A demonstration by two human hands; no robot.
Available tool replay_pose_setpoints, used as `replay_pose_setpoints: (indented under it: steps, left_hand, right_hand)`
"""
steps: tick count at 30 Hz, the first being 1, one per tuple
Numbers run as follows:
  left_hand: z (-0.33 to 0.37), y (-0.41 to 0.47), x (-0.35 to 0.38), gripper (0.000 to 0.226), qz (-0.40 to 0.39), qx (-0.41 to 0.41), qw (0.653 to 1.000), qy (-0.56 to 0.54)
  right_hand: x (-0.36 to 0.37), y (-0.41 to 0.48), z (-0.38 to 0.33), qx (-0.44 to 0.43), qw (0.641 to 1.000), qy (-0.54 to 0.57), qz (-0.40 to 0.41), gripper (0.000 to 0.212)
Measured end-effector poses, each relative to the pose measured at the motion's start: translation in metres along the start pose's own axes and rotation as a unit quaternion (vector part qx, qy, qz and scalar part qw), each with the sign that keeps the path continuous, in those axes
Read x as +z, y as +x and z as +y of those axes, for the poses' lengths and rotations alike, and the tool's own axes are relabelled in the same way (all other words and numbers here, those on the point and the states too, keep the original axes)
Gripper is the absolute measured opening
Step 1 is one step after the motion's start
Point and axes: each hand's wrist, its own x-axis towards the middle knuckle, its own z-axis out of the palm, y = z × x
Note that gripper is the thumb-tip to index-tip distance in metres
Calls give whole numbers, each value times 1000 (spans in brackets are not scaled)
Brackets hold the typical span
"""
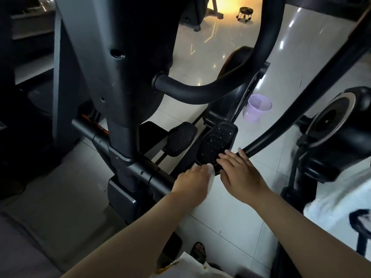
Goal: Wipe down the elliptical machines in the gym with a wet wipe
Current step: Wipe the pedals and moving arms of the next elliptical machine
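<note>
The left hand (193, 178) is closed around a crumpled white wet wipe (210, 173), pressing it to the near edge of the black studded elliptical pedal (216, 142). The right hand (241, 175) lies flat and open on that pedal's near right corner, gripping nothing. A lilac perforated plastic basket (257, 108) stands on the pale tiled floor (220, 207) beyond the pedal; its contents cannot be made out.
</note>
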Motion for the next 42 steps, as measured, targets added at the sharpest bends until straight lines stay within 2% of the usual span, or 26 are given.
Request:
replay_pose_setpoints:
  steps: [2,5,8,10,14,16,19,21,23,25,27,30,32,34,36,38,42]
  left_hand:
    - [-3,3,0,30,-29,-24,998,56]
    - [0,9,-2,31,-55,-23,993,98]
    - [17,19,-3,27,-21,-9,999,30]
    - [28,27,2,22,33,17,999,-35]
    - [36,36,13,32,86,40,990,-108]
    - [33,38,15,35,81,9,990,-115]
    - [33,38,14,29,54,-22,996,-61]
    - [43,40,9,32,46,-34,996,-66]
    - [56,48,5,32,38,-25,995,-85]
    - [67,58,5,34,50,-5,987,-153]
    - [73,61,8,34,76,35,972,-219]
    - [72,60,15,39,106,62,968,-217]
    - [71,62,19,31,99,24,980,-170]
    - [74,67,15,26,74,-14,983,-169]
    - [84,73,6,32,57,-8,970,-237]
    - [98,78,-6,38,64,32,949,-309]
    - [123,82,-22,35,136,144,905,-377]
  right_hand:
    - [-7,0,6,6,999,-35,5,47]
    - [-23,-2,19,33,994,-104,25,48]
    - [-43,-3,31,56,981,-183,42,46]
    - [-53,-4,37,69,972,-216,55,42]
    - [-60,-6,47,57,964,-255,51,57]
    - [-60,-6,50,52,965,-253,49,59]
    - [-63,-5,52,50,965,-249,59,50]
    - [-67,-4,53,49,963,-256,71,49]
    - [-73,-3,55,52,959,-265,81,51]
    - [-78,-3,59,44,954,-279,95,49]
    - [-81,-4,64,34,948,-300,99,55]
    - [-88,-3,70,25,935,-339,102,57]
    - [-94,-1,74,11,924,-369,100,56]
    - [-103,2,76,7,917,-386,104,58]
    - [-115,5,76,20,911,-393,125,58]
    - [-126,8,79,29,901,-408,146,55]
    - [-139,11,86,1,892,-438,109,55]
